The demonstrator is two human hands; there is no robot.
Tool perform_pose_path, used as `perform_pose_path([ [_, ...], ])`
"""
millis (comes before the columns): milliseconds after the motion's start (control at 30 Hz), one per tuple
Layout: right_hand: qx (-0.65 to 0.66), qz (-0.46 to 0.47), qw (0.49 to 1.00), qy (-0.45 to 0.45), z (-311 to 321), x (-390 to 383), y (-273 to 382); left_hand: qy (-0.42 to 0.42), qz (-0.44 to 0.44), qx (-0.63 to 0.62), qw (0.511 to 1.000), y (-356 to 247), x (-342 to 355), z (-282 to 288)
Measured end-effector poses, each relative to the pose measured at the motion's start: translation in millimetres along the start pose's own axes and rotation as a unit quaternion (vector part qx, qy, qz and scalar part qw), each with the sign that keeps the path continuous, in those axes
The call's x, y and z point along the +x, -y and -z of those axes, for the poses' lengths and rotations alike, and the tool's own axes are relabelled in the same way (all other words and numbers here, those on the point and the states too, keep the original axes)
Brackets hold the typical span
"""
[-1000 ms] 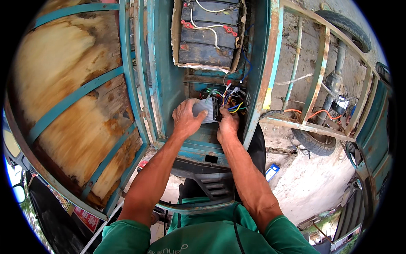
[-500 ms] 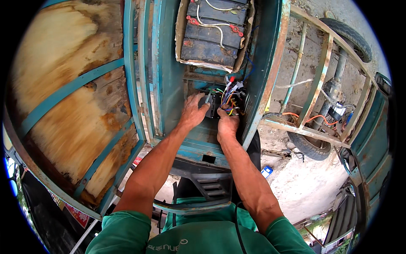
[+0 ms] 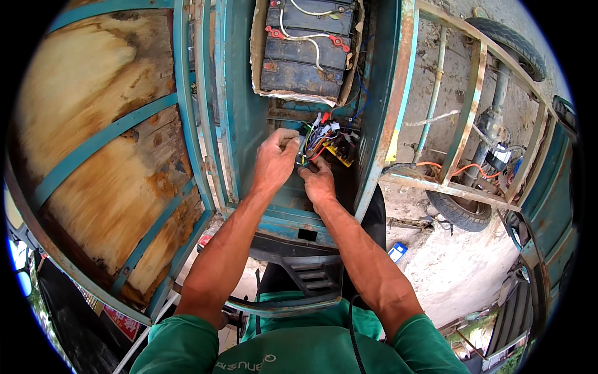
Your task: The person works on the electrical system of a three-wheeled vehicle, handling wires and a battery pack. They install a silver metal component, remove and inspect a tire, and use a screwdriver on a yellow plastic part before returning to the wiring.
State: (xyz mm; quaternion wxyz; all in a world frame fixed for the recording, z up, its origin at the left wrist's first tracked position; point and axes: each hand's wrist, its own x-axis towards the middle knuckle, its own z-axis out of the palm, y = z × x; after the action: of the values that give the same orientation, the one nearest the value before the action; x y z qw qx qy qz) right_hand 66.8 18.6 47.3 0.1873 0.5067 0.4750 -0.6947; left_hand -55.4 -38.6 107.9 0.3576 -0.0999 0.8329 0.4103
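Inside the teal metal compartment, a bundle of many-coloured wires (image 3: pixel 320 136) with white connectors and a red one rises between and beyond my hands. My left hand (image 3: pixel 276 159) is closed at the left side of the bundle, its fingers curled; what they hold is hidden. My right hand (image 3: pixel 319 182) sits at the bundle's lower end, thumb and fingers closed round the wires there. Just beyond my right fingers lies a dark part with a yellow label (image 3: pixel 339 156), partly covered by wires.
Dark batteries (image 3: pixel 301 53) with white cables and red terminals stand in a torn cardboard box beyond the wires. The compartment's teal wall (image 3: pixel 386 100) rises on the right. A stained wooden panel (image 3: pixel 99 156) is at left. A rusty frame (image 3: pixel 464 112) and wheels (image 3: pixel 464 212) are at right.
My right hand has moved slightly left and down, closer to my left hand. My left fingers have curled in. The wires have shifted left, and the yellow label now shows more fully.
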Motion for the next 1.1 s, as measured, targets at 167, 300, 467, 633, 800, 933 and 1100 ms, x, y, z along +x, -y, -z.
perform_pose_path([
  [167, -0.039, -0.018, 0.999, -0.005, 2, 1, 0, 0.109, -0.149, 0.157, 0.97, -39, 12, -10],
  [300, -0.102, -0.02, 0.994, 0.031, 3, -10, 30, 0.294, -0.151, 0.314, 0.89, -45, 30, -34],
  [467, -0.143, 0.048, 0.989, 0.014, -11, 13, -18, 0.363, -0.175, 0.53, 0.746, -45, 45, -63],
  [633, -0.098, 0.035, 0.993, -0.063, -6, 1, -2, 0.399, -0.123, 0.625, 0.659, -45, 65, -87],
  [800, -0.065, 0.031, 0.995, -0.067, -5, 0, 3, 0.43, -0.113, 0.653, 0.613, -51, 72, -100],
  [933, -0.076, 0.031, 0.993, -0.082, -8, 4, -2, 0.456, -0.114, 0.644, 0.604, -51, 84, -105],
  [1100, -0.042, 0.001, 0.992, -0.123, -12, 9, 1, 0.481, -0.052, 0.607, 0.63, -57, 90, -111],
])
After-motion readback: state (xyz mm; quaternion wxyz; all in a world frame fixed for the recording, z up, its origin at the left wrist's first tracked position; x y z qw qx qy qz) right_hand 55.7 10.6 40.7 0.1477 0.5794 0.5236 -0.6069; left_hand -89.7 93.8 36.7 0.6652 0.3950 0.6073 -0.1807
